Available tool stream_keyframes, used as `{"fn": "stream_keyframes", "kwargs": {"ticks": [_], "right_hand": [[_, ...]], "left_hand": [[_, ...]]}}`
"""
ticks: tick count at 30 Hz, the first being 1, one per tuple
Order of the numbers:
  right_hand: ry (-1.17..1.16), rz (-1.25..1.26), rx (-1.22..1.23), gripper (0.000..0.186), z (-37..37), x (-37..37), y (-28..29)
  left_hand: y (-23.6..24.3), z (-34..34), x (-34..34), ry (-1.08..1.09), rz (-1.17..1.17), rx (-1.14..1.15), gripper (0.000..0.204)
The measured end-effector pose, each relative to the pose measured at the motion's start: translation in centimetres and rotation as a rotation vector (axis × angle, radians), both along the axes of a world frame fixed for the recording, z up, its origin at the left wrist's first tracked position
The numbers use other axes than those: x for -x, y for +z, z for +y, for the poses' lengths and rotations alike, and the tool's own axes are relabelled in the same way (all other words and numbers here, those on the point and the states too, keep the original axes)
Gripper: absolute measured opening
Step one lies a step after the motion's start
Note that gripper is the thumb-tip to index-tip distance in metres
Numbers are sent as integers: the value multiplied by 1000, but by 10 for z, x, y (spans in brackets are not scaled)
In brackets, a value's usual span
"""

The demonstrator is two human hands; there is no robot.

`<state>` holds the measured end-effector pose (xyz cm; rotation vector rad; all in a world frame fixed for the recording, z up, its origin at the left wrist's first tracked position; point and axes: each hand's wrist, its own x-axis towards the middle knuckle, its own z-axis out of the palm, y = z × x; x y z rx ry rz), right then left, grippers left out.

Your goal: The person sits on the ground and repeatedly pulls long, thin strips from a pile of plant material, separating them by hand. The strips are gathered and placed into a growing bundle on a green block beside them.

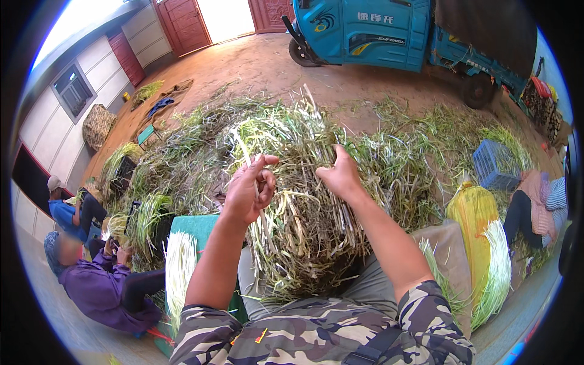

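There are two hands [248, 190] [344, 175], two people [72, 213] [103, 283] at left, one yellow sack [473, 213], one blue crate [494, 167], one truck [383, 39].

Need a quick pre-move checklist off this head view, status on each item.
1. Left hand has a pale stalk: ok, it appears held in the fingers.
2. Right hand on the stalk pile: ok, it lies against the pile's upper right side.
3. Right hand's grip firm: cannot tell, some fingers are hidden.
4. Stalk pile sorted: not ok, green and dry brown strands are tangled together.
5. White bundle free of the left forearm: cannot tell, they look very close.
6. Co-worker in purple jacket away from both hands: ok, seated off to the left.
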<state>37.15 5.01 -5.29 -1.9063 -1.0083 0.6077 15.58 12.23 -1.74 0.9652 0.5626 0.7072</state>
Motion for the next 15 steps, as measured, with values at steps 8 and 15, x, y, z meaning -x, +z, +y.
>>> {"fn": "stream_keyframes", "kwargs": {"ticks": [8, 15], "right_hand": [[79, -250, -394, 66, -67, 52, 10], [242, -428, -412, 72, -93, 90, -16]], "left_hand": [[-9, -13, 3, 77, 48, 1, 30], [-29, -38, 0, 185, 97, 51, 29]]}}
